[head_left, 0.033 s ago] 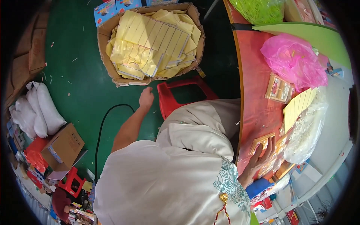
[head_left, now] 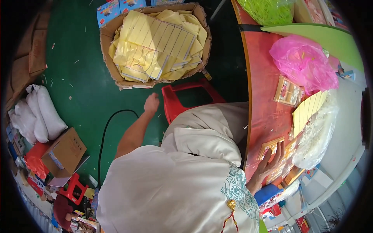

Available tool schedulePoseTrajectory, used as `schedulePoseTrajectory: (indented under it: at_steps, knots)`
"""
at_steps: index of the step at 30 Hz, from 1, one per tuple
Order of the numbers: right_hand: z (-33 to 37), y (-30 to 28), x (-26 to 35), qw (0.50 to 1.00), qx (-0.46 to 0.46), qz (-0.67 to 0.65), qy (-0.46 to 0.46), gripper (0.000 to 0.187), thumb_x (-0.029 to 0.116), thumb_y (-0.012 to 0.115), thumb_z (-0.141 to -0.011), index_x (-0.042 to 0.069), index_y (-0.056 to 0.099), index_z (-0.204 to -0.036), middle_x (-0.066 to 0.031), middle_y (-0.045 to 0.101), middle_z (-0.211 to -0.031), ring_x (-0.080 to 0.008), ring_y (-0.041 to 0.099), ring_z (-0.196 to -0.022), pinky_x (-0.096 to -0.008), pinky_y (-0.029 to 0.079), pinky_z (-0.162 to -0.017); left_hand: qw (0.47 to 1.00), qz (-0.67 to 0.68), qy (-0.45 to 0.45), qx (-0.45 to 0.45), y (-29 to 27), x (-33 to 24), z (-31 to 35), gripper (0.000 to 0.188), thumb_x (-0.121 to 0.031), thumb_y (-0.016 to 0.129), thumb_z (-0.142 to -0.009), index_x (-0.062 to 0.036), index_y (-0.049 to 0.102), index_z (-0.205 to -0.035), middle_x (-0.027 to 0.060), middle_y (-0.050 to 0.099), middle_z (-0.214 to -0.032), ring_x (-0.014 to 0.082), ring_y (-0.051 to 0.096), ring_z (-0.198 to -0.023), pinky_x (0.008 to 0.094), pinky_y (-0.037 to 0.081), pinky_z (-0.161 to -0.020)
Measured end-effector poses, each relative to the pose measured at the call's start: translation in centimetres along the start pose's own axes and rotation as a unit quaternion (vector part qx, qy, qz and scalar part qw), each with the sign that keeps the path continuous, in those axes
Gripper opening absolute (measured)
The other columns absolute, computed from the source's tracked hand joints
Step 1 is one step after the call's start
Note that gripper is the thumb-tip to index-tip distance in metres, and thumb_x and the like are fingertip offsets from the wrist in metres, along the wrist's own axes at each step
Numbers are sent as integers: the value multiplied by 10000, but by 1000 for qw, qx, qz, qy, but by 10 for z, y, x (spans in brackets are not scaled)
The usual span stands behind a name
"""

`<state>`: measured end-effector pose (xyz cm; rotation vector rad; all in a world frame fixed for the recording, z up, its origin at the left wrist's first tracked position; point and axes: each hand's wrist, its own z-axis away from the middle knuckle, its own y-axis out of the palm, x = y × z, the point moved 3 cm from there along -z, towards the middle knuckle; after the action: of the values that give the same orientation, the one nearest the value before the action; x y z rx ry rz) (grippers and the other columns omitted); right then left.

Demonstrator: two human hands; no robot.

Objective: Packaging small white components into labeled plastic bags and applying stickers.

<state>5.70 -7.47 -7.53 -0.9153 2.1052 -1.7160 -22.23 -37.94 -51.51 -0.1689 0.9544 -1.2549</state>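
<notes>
Holding the right hand [head_left: 267, 165] with fingers spread at a small wooden-looking frame [head_left: 272, 144] on the bench [head_left: 263, 73] (touching or just above, impossible to say), and the left hand [head_left: 152, 103] near a red stool [head_left: 170, 105], seemingly curled, grip unclear. Probably light, stiff and breakable at thin edges; best taken by opposite outer sides, without pressing the middle.
</notes>
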Motion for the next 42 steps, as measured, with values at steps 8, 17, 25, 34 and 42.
schedulePoseTrajectory:
  at_steps: [8,17,25,34,42]
  knots:
    - [-3,-2,-16,1000,9,6,-10,330,88,544,-921,6,579,-1239,-191,574,-1267,-352,566,-1143,-431,450,-945,804,343,-366,319,87,20,43,577,-547,474,-895,-115,505,-1276,160,588,-1190,415,564,-1089,620,378,-910]
    - [1,-11,-41,999,-19,40,-15,315,115,559,-921,-4,584,-1211,-165,629,-1168,-326,596,-1066,-396,472,-892,674,513,-438,300,85,-26,51,571,-511,568,-844,-114,532,-1253,105,579,-1257,344,556,-1112,582,386,-944]
    - [7,-34,-64,992,-27,126,7,334,208,549,-935,0,605,-1191,-171,647,-1130,-330,615,-1054,-396,495,-872,658,568,-420,260,102,-37,44,410,-380,568,-809,-120,629,-1121,112,682,-1075,313,638,-940,492,445,-929]
    - [1,-39,-92,991,-23,129,8,335,167,566,-923,7,588,-1216,-170,635,-1149,-313,621,-1035,-391,502,-870,641,599,-428,216,109,-31,39,372,-291,584,-789,-88,618,-1099,133,682,-1028,331,643,-932,570,490,-842]
    - [2,-30,-73,991,5,109,80,315,192,553,-922,-5,622,-1158,-184,665,-1068,-345,623,-988,-423,493,-848,662,575,-448,175,107,-30,38,347,-258,599,-782,-74,614,-1076,154,679,-1013,332,654,-879,547,505,-831]
